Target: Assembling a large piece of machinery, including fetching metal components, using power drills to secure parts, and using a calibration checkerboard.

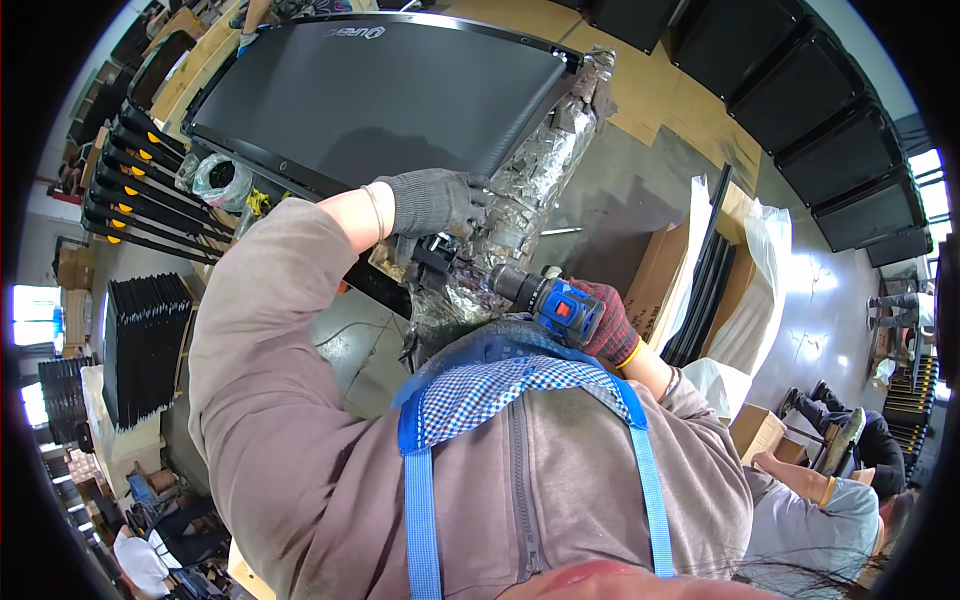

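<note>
My right hand, in a dark red knit glove, grips a blue cordless drill. The drill's dark chuck points left toward a small black bracket at the bench's near edge. Just above that bracket is my left hand in a dark grey glove, its fingers curled downward; whatever lies under them is hidden. Beyond it lies a large black panel with a dark frame. Crumpled silver foil wrapping runs along the right side of the panel and down toward my apron.
Left of the panel sit a roll of clear tape and a row of long black bars with orange marks. An open cardboard box holding dark panels stands to the right. Another person's gloved hand touches the panel's far left. A seated person is at lower right.
</note>
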`<act>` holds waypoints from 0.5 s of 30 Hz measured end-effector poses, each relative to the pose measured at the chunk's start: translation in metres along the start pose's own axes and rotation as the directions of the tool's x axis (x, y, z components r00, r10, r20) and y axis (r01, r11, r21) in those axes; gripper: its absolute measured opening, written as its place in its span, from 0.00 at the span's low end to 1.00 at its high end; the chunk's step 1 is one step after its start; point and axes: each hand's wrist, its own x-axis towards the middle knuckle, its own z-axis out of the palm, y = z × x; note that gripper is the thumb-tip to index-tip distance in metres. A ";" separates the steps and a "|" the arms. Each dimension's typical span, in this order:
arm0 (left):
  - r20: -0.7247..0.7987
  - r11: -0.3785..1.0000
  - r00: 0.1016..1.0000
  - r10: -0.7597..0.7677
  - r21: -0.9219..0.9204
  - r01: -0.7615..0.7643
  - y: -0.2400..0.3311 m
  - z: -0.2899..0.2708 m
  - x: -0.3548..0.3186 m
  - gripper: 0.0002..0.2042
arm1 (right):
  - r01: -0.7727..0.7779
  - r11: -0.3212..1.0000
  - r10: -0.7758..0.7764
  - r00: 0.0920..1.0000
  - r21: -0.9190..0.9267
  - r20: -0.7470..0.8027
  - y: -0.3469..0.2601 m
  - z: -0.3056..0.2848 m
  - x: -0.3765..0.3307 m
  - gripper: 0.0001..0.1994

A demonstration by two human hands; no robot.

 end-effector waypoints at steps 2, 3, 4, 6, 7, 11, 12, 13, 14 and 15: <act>0.039 0.997 0.999 0.026 -0.077 -0.023 -0.005 -0.024 0.005 0.34 | -0.109 0.983 0.111 0.994 0.150 -0.005 0.013 0.010 -0.003 0.23; 0.078 0.987 0.996 0.046 -0.155 -0.033 -0.008 -0.036 0.006 0.35 | -0.159 0.961 0.163 0.987 0.224 0.000 0.019 0.015 -0.004 0.23; 0.116 0.972 0.991 0.065 -0.234 -0.036 -0.009 -0.046 0.006 0.36 | -0.159 0.961 0.164 0.986 0.228 -0.001 0.024 0.020 -0.005 0.23; 0.088 0.972 0.994 0.066 -0.230 -0.044 -0.010 -0.049 0.005 0.37 | -0.153 0.951 0.165 0.986 0.269 -0.026 0.032 0.030 -0.005 0.22; 0.058 0.973 0.996 0.066 -0.224 -0.051 -0.010 -0.050 0.004 0.38 | -0.149 0.946 0.167 0.985 0.290 -0.037 0.036 0.034 -0.005 0.22; 0.045 0.967 0.998 0.040 -0.255 -0.027 -0.009 -0.062 0.002 0.39 | -0.097 0.995 0.097 0.995 0.015 -0.010 0.043 0.039 -0.003 0.21; 0.053 0.962 0.998 0.028 -0.272 -0.012 -0.008 -0.063 0.002 0.39 | -0.096 0.995 0.096 0.995 0.015 -0.007 0.046 0.040 -0.003 0.21; 0.053 0.962 0.998 0.025 -0.274 -0.009 -0.007 -0.062 0.002 0.39 | -0.121 0.983 0.121 0.993 0.137 0.005 0.051 0.040 -0.003 0.21; 0.046 0.969 0.999 0.017 -0.249 -0.005 -0.006 -0.059 0.001 0.38 | -0.143 0.956 0.144 0.989 0.256 0.017 0.055 0.042 -0.002 0.21; 0.039 0.975 0.999 0.009 -0.224 0.000 -0.005 -0.055 0.001 0.37 | -0.165 0.914 0.165 0.986 0.371 0.032 0.059 0.044 -0.002 0.21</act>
